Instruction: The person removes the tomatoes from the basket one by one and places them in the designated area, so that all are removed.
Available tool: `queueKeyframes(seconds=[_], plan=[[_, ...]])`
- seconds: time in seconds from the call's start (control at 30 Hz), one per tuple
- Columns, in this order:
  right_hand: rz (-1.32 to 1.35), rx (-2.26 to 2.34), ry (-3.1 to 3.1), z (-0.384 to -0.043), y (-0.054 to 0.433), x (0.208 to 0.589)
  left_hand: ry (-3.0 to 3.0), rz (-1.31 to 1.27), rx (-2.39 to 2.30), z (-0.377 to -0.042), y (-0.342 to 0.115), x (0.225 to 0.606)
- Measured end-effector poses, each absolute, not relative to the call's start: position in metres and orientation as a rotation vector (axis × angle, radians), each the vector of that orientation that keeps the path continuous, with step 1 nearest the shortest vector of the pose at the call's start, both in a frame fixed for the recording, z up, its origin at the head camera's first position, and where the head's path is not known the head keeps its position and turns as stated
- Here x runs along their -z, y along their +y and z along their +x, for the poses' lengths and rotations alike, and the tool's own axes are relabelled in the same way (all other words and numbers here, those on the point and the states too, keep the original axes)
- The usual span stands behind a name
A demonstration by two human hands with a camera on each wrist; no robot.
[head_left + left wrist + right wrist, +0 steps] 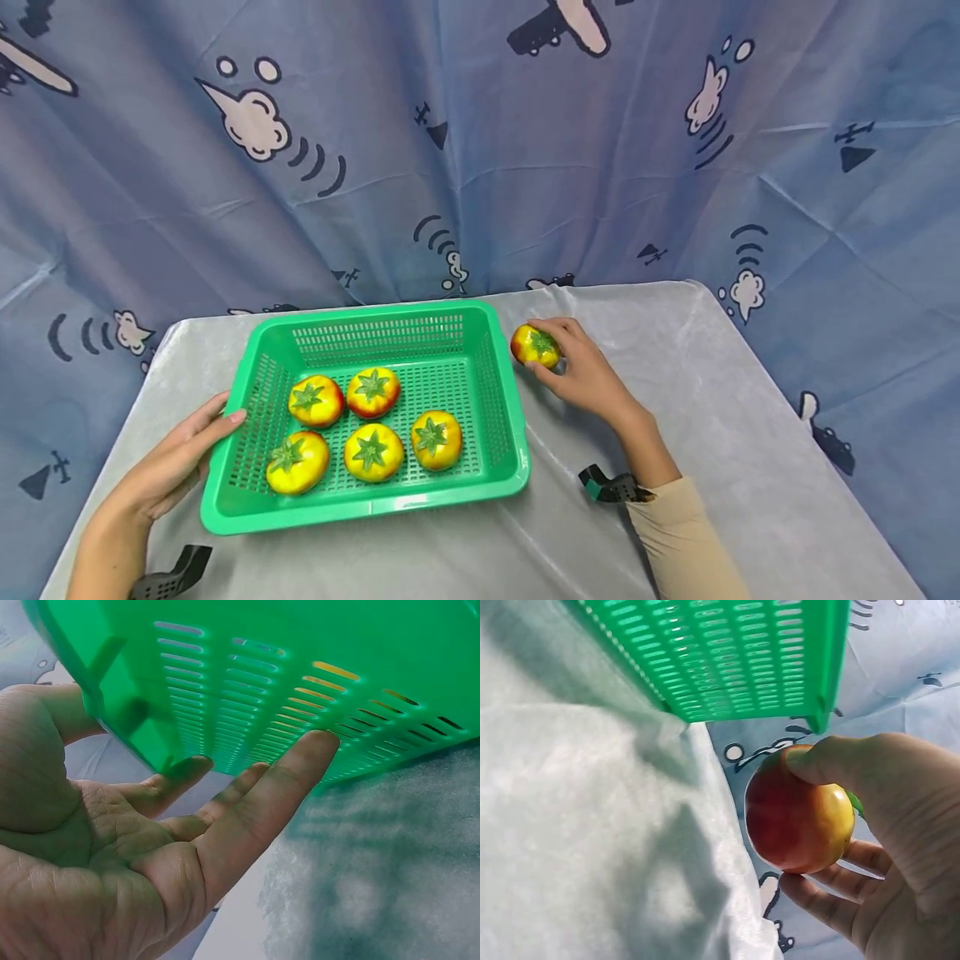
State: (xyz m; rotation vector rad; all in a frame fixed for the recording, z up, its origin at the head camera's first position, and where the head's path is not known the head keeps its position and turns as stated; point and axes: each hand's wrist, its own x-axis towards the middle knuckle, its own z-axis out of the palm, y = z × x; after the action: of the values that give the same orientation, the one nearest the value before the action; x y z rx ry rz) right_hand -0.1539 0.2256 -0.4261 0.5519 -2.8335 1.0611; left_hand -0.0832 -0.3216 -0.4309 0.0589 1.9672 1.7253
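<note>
A green plastic basket (365, 507) with slotted walls holds several yellow-and-red tomato-like fruits (373, 452), each topped by a green star-shaped calyx. At the basket's left side, my left hand (174, 460) grips it, thumb over the rim and fingers against the outer wall. The left wrist view shows those fingers (259, 817) on the slotted wall (225, 690). To the right of the basket, my right hand (581, 367) pinches one more such fruit (534, 347) between thumb and fingers. In the right wrist view this fruit (795, 817) shows its red side, close to the basket's wall (735, 660).
A pale grey cloth (720, 433) covers the table, whose back edge runs just behind the basket. Beyond it hangs a blue curtain (480, 150) printed with planes and clouds. Each wrist wears a black strap mount (611, 486).
</note>
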Motion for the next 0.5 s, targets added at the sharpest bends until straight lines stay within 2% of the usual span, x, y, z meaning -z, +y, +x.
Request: queueKeyframes(seconds=[0.5], plan=[[0.563, -1.0, -2.873, -0.155, 0.225, 0.444, 1.979, 0.078, -1.727, -0.082, -0.322, 0.432]])
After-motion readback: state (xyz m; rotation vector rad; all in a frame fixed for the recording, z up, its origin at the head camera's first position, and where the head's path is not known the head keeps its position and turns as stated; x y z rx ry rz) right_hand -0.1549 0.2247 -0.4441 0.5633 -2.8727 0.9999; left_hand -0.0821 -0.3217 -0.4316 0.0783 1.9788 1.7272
